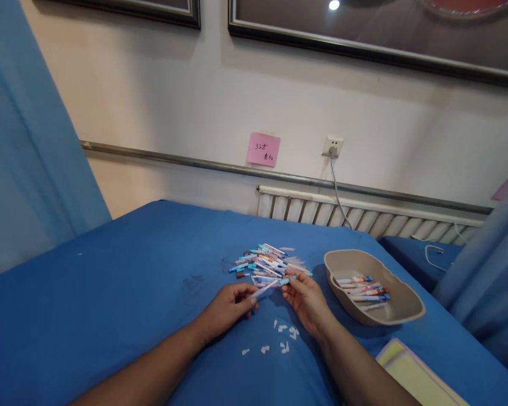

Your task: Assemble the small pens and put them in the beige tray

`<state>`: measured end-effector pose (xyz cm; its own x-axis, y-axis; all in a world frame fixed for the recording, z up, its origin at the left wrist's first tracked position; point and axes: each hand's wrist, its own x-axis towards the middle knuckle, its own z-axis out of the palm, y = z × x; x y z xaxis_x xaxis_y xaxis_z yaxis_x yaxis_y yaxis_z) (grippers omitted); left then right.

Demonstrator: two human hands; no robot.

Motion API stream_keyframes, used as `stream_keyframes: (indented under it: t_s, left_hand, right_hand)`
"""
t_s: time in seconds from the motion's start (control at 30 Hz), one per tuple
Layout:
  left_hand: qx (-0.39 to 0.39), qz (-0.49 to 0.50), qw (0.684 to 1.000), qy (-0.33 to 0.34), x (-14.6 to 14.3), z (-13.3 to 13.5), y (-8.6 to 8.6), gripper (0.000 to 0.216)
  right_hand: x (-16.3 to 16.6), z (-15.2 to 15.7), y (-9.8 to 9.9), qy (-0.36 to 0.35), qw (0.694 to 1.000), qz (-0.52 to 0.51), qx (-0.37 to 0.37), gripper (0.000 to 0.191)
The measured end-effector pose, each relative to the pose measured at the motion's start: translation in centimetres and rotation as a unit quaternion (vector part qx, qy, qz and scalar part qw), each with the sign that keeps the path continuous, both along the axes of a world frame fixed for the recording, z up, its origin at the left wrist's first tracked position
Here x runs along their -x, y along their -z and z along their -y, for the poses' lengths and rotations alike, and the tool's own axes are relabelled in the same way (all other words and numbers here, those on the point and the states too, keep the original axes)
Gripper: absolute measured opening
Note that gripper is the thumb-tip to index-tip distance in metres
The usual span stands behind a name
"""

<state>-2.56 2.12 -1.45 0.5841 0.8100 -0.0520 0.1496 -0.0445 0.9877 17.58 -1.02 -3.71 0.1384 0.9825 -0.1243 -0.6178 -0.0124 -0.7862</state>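
While the left hand (232, 303) in the head view pinches a pale pen barrel (264, 290) between closed thumb and fingers, the right hand (305, 300) grips a small teal piece (285, 280) at its fingertips, just beside the barrel's far end; whether the two parts touch cannot be told. Both are held over the blue cloth (122, 293), at the near edge of a loose pile of pens (266, 260). Nearer the person lie scattered small white pieces (265, 349), and to the right a beige basin (406, 307) holds more pens (369, 291), with a yellow cloth (412, 372) near it.
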Motion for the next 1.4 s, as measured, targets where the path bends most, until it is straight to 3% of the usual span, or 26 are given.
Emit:
stream_keyframes:
  t_s: [0.37, 0.67, 1.13, 1.4]
  left_hand:
    - [-0.018, -0.017, 0.999, 0.023, 0.0, 0.3, -0.3, 0.017]
    - [-0.017, -0.033, 0.999, 0.015, 0.0, 0.4, -0.3, 0.022]
    - [-0.014, -0.032, 0.999, -0.014, 0.2, 0.0, -0.4, 0.024]
    - [-0.004, -0.033, 0.999, 0.010, 0.2, 0.2, -0.6, 0.029]
  right_hand:
    - [0.5, 0.4, -0.7, 0.038, 0.998, 0.039, -0.026, 0.039]
    - [0.8, 0.2, -0.5, 0.044, 0.987, 0.137, -0.077, 0.041]
    - [2.0, 0.9, -0.3, -0.041, 0.962, 0.262, -0.072, 0.033]
    - [2.0, 1.0, -0.4, -0.044, 0.962, 0.257, -0.078, 0.032]
